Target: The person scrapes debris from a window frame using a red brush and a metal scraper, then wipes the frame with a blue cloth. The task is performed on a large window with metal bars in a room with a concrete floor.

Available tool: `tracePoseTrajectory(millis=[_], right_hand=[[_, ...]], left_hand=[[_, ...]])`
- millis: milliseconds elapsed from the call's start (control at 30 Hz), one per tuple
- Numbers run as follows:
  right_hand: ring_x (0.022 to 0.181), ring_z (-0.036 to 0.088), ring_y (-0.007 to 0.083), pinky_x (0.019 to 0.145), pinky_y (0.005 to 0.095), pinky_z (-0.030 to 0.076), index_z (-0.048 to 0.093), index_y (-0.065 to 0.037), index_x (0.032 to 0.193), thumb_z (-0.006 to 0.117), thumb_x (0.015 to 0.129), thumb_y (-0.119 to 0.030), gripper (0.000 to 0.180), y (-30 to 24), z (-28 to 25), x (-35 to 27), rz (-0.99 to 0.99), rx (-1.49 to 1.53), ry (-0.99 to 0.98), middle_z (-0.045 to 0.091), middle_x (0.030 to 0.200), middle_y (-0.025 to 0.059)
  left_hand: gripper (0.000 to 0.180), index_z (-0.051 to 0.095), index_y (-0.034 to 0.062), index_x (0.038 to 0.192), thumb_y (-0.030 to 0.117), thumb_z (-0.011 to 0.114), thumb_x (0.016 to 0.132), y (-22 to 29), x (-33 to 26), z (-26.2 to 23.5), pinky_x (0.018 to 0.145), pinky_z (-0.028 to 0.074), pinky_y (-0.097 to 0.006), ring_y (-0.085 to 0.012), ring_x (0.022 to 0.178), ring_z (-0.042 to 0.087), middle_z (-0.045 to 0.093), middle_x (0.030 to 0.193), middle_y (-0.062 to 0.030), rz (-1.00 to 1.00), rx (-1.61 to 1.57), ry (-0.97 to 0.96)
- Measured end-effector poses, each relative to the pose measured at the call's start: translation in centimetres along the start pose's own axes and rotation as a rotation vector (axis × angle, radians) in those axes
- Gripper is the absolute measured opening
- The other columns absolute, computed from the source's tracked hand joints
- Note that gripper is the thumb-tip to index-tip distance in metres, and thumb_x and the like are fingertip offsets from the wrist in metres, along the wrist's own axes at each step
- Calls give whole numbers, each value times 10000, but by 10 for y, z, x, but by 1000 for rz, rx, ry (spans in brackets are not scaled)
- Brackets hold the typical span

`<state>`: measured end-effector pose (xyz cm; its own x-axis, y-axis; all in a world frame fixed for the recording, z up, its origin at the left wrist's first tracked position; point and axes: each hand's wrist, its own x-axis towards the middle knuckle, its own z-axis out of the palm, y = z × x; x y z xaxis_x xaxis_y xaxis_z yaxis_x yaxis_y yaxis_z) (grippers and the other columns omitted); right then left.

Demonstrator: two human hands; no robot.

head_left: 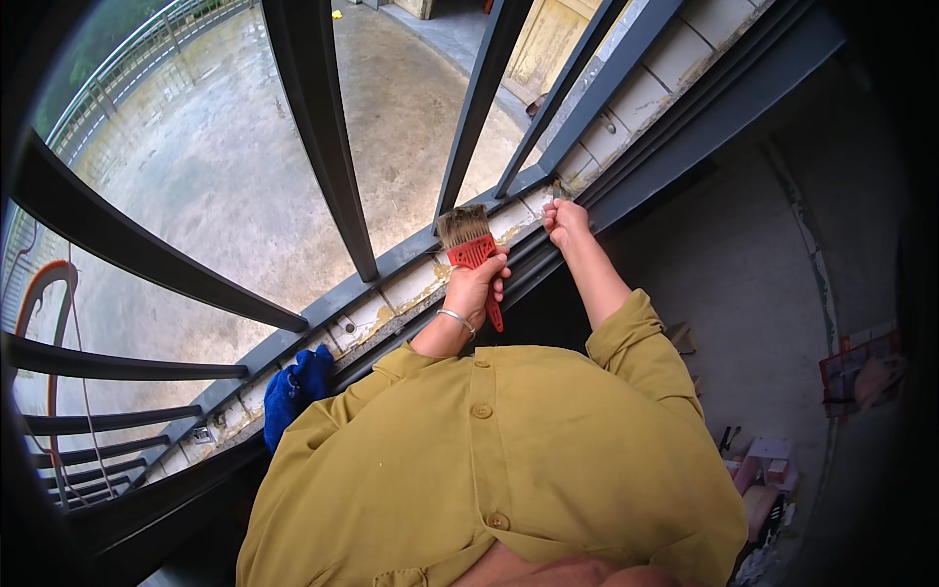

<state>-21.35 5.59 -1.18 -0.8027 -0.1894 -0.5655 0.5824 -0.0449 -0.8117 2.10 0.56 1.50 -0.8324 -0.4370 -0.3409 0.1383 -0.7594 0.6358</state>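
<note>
My left hand [476, 286] grips a red-handled paintbrush [472, 245] with its grey bristles pointing up, held over a tiled window ledge [411, 284]. A silver bangle circles that wrist. My right hand [564, 220] is closed into a fist further along the ledge, pressed against the dark window frame edge; whether it holds anything is hidden. Both arms wear mustard-yellow sleeves.
Dark metal window bars [323, 127] rise from the ledge, with a concrete yard far below. A blue cloth [293, 386] lies on the ledge to my left. Boxes and small items [768, 479] sit on the floor at lower right.
</note>
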Motion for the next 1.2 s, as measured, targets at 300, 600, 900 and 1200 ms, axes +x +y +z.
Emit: tracePoseTrajectory(millis=[300,600,900,1200], right_hand=[[440,400,80,359,210,351,486,-12,796,436,889,-100,138,-2,4,-30,-45,-56,-4,490,644,43],[428,386,84,366,225,326,514,-32,897,496,875,-131,103,-5,-43,-104,-63,38,-231,499,634,39],[396,387,48,347,167,328,529,-23,848,514,859,-91,71,81,-222,-105,451,542,-19,482,594,-6],[403,358,52,344,188,284,550,-37,897,519,871,-145,115,3,-108,-127,-25,77,-324,499,610,19]], left_hand=[[197,588,18,981,124,600,816,0,-1,1,398,386,-198,-69,465,467,561,653,-13,10,6,-1],[198,587,21,984,121,602,814,1,-1,1,401,389,-199,-69,466,469,561,648,-9,-3,19,13],[199,590,23,986,119,601,813,-3,-1,3,391,389,-204,-71,454,467,567,658,-13,-3,24,-15],[208,583,16,996,120,597,816,-1,-1,-1,399,388,-201,-73,461,471,565,652,-14,17,41,-14]])
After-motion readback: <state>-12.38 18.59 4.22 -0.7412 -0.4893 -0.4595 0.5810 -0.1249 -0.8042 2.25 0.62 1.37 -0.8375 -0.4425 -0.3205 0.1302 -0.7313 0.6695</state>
